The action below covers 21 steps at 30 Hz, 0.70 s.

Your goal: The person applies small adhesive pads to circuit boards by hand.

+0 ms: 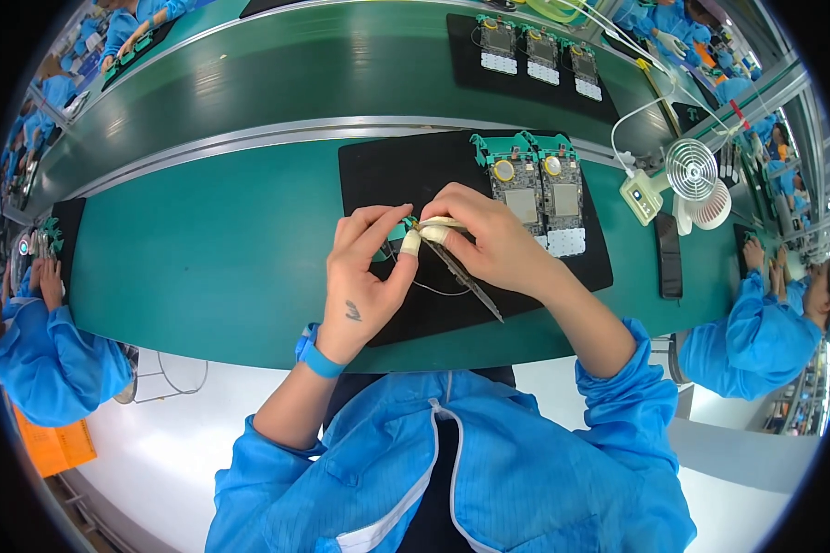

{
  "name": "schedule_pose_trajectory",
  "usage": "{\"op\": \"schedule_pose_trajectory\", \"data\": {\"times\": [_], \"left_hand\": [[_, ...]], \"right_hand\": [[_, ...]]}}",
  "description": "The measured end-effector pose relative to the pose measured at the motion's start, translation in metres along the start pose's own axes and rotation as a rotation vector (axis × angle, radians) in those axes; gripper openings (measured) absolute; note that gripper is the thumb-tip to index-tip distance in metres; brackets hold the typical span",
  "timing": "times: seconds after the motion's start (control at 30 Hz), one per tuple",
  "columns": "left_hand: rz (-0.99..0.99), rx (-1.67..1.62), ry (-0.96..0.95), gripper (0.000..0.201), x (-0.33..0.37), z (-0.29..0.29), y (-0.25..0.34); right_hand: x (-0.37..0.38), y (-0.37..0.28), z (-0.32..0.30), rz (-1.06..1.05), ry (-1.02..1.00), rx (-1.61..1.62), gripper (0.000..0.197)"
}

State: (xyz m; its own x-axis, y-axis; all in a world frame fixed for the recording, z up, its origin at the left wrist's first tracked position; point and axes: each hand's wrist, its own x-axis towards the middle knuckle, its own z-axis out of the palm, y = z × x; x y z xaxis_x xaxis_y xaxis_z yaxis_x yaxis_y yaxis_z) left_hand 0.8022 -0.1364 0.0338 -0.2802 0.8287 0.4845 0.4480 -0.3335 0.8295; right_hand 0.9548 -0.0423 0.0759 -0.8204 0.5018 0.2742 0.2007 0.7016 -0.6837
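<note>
Over a black mat (pixel 406 170), my left hand (pixel 364 267) and my right hand (pixel 493 235) meet, fingertips pinched together. Between them is a circuit board (pixel 461 276), seen nearly edge-on and slanting down to the right, with green pieces at its upper end. A thin pale wire (pixel 443 292) loops below it. Pale finger cots cover my left thumb and some right fingertips. The exact contact point is hidden by my fingers. Beyond my right hand lie two circuit boards (pixel 563 192) with green edge pieces, round yellowish parts and white key-like pads.
Three similar boards (pixel 541 57) lie on another black mat (pixel 470 78) across a metal rail. At right stand a small white fan (pixel 692 170) and a dark phone-like slab (pixel 669 258). Co-workers in blue sit at left (pixel 55 359) and right (pixel 752 336).
</note>
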Motion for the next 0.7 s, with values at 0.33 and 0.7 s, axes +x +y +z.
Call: {"op": "schedule_pose_trajectory", "data": {"times": [0.33, 0.7], "left_hand": [[0.047, 0.137, 0.063, 0.030, 0.007, 0.013, -0.002], [0.005, 0.064, 0.045, 0.026, 0.007, 0.008, 0.002]], "right_hand": [[-0.004, 0.011, 0.016, 0.103, 0.187, 0.068, 0.015], [-0.001, 0.009, 0.008, 0.133, 0.128, 0.140, 0.013]]}}
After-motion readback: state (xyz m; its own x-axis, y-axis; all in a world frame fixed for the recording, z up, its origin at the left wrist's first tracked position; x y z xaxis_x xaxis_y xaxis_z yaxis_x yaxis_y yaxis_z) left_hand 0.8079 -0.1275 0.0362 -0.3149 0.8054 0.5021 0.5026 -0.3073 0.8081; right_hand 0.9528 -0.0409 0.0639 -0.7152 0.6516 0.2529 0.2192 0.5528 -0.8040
